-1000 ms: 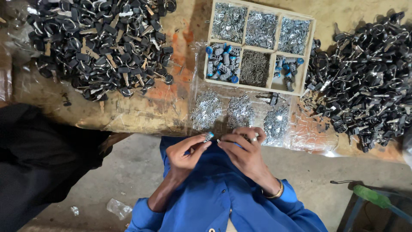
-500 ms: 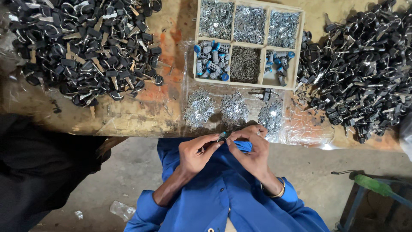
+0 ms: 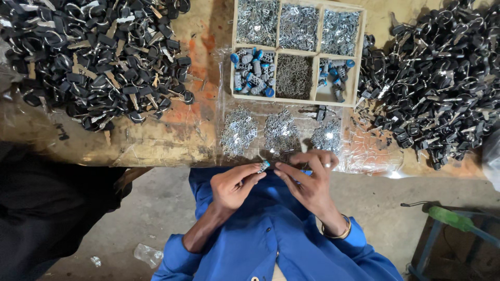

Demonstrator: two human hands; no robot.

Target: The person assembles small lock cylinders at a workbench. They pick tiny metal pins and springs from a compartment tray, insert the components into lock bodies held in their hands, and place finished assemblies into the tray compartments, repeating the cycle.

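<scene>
The left hand point(image 3: 232, 186) pinches a small metal cylinder with a blue end point(image 3: 264, 167) between thumb and fingertips, holding it just in front of the bench edge point(image 3: 156, 156), over the person's blue shirt point(image 3: 271, 234). The right hand point(image 3: 307, 179) is touching or nearly touching that same piece with its fingertips, fingers curled and close together; whether it grips a part of its own cannot be told, though a bit of blue shows under its fingers. A ring sits on one right finger and a gold bangle point(image 3: 336, 231) circles the right wrist. Just beyond the hands, on a clear plastic sheet point(image 3: 364, 151), lie 3 small heaps of silvery metal parts point(image 3: 281, 132). Behind them stands a wooden tray point(image 3: 298, 52) with 6 compartments: the 3 far ones hold silvery pieces, the near left and near right ones hold blue-capped cylinders point(image 3: 251, 75), and the near middle one holds fine dark pins point(image 3: 293, 75). A large pile of black-headed keys point(image 3: 94, 52) covers the bench to the left of the tray, and another pile of black keys on rings point(image 3: 442, 78) lies to the right. A green-handled tool point(image 3: 448, 216) rests low on the right, near the floor.
</scene>
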